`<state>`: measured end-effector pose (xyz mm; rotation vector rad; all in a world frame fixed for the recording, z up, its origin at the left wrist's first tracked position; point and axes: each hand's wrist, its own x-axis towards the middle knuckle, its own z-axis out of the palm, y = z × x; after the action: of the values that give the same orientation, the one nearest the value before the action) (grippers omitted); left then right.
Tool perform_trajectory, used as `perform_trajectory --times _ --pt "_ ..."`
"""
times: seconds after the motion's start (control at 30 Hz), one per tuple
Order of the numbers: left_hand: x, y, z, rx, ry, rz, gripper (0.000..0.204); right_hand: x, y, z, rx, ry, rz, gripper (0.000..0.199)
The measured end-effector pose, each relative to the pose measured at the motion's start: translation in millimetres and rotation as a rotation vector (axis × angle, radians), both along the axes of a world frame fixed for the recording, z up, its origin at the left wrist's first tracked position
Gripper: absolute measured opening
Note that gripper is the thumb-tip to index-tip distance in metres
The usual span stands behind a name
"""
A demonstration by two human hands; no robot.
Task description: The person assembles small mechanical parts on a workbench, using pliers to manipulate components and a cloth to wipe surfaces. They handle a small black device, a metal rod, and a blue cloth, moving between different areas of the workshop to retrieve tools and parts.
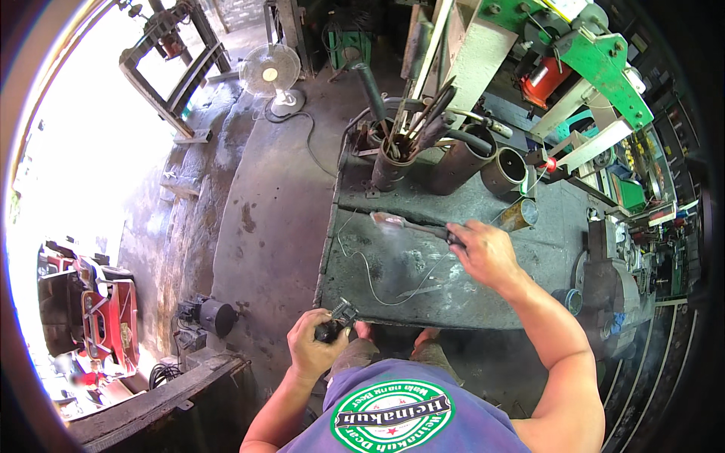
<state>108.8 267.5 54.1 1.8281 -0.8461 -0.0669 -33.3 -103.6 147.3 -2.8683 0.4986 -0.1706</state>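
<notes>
My left hand [308, 341] is closed around a black-gripped metal tool [343, 315] with a ridged, jaw-like end, held by the front edge of the metal worktable [483, 306]. Its exact kind is hard to make out. Over the table, my right hand [483, 255] grips the dark handle of a brush-like tool [393, 220] whose pale, flat head points left. Whitish dust or smoke blurs the surface below it. A thin bent wire [370, 281] curves across the tabletop, and a small flat strip [421, 291] lies near it.
Behind the brush-like tool stand a metal cup full of rods [391, 172], two dark pipe pieces [459, 167] and a rusty can [519, 215]. A green frame [604, 79] rises at the far right, a vise-like machine [613, 291] at the right. A fan [269, 73] stands on the floor.
</notes>
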Motion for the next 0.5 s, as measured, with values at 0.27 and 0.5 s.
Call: perform_trajectory --times 0.27,0.5 --pt "-2.7 35.9 -13.5 0.041 0.058 0.070 0.047 54.5 -5.3 -19.7 -0.079 0.046 0.072 0.038" --pt "10.1 37.6 -17.6 0.041 0.073 0.118 0.047 71.5 -7.6 -24.8 -0.108 0.070 0.092 0.035"
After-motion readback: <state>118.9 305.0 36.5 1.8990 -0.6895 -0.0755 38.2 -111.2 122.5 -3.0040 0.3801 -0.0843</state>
